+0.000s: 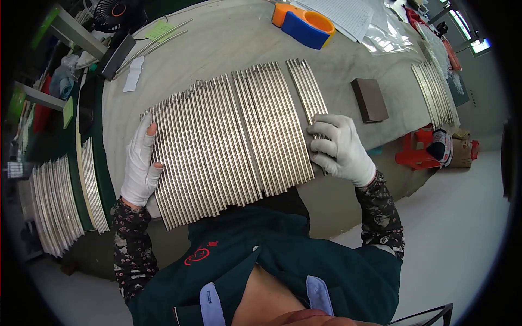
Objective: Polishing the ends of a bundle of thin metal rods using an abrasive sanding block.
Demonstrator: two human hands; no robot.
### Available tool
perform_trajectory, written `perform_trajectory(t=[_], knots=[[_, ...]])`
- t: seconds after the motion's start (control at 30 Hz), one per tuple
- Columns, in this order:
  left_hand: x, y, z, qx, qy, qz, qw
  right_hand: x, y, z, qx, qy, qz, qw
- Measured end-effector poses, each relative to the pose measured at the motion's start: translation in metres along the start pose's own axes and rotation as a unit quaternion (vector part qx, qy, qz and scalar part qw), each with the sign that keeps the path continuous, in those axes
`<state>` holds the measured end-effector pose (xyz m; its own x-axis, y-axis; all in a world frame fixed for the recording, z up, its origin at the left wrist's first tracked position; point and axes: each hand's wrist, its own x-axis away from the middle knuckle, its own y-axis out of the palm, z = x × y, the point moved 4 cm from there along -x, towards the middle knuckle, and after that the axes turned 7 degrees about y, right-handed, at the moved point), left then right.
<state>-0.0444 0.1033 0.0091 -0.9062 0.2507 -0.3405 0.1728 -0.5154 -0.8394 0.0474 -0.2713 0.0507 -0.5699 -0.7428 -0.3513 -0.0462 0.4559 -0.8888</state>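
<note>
A wide row of slim silvery metal rods (pixel 201 146) lies side by side across the table in front of me. To its right, past a narrow gap, is another block of rods (pixel 270 125). A small strip of several rods (pixel 307 89) sits slightly apart at the right end. My left hand (pixel 140 165), in a white glove with bare thumb and fingertip, rests along the row's left edge, fingers stretched out. My right hand (pixel 342 149), in a white glove, curls its fingers over the lower part of the small strip, covering those rods partly.
A dark brown block (pixel 370 100) lies right of the strip. Farther back are a blue-and-orange tape dispenser (pixel 304 24), papers (pixel 348 13) and a plastic bag (pixel 386 38). More rods lie at the far right (pixel 435 95) and lower left (pixel 57 204). A red stool (pixel 416 149) stands beyond the table's right edge.
</note>
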Motion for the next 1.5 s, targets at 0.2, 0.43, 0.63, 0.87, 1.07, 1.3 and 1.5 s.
perform_trajectory(t=[0.2, 0.43, 0.63, 0.87, 1.07, 1.3, 1.5], knots=[[-0.002, 0.000, 0.001, 0.019, 0.004, 0.006, 1.000, 0.000, 0.004, -0.004, 0.000, 0.000, -0.022, 1.000], [-0.002, 0.000, 0.002, 0.020, -0.011, 0.005, 1.000, -0.004, 0.004, -0.010, -0.016, -0.029, -0.047, 0.998], [-0.003, 0.000, 0.002, 0.021, 0.004, 0.012, 1.000, -0.008, 0.006, -0.016, -0.008, -0.022, -0.091, 0.996], [-0.001, 0.001, 0.000, 0.014, 0.004, 0.008, 1.000, -0.013, 0.008, -0.023, -0.025, -0.044, -0.095, 0.994], [-0.004, 0.000, 0.004, 0.015, 0.016, 0.014, 1.000, -0.018, 0.009, -0.026, -0.013, -0.059, -0.099, 0.993], [-0.007, 0.000, 0.006, 0.024, 0.016, 0.015, 0.999, -0.024, 0.012, -0.035, 0.002, -0.048, -0.144, 0.988], [-0.007, 0.001, 0.004, 0.026, 0.014, 0.014, 0.999, -0.025, 0.016, -0.036, -0.035, -0.074, -0.123, 0.989]])
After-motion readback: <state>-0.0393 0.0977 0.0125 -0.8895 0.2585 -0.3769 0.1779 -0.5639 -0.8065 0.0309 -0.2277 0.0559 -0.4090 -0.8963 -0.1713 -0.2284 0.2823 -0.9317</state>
